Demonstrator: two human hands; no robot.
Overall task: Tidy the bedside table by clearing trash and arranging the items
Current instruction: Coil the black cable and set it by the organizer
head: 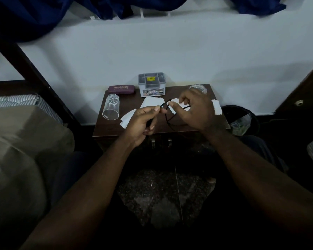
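Observation:
Both hands hold a thin black cable (168, 118) over the dark wooden bedside table (112, 127). My left hand (143, 121) pinches one end of it between thumb and forefinger. My right hand (195, 110) grips another stretch, and loops hang between the two hands. Several white paper pieces (148, 103) lie on the tabletop under the hands. A clear glass (111, 107) lies on its side at the left. A second clear glass (199, 88) is partly hidden behind my right hand. A maroon spectacle case (121, 89) and a grey plastic box (151, 85) stand along the back edge.
A dark waste bin (240, 118) with a plastic liner stands on the floor just right of the table. The bed with a striped sheet (16, 101) and a beige pillow (25, 141) is on the left. Blue curtains (43, 13) hang above the white wall.

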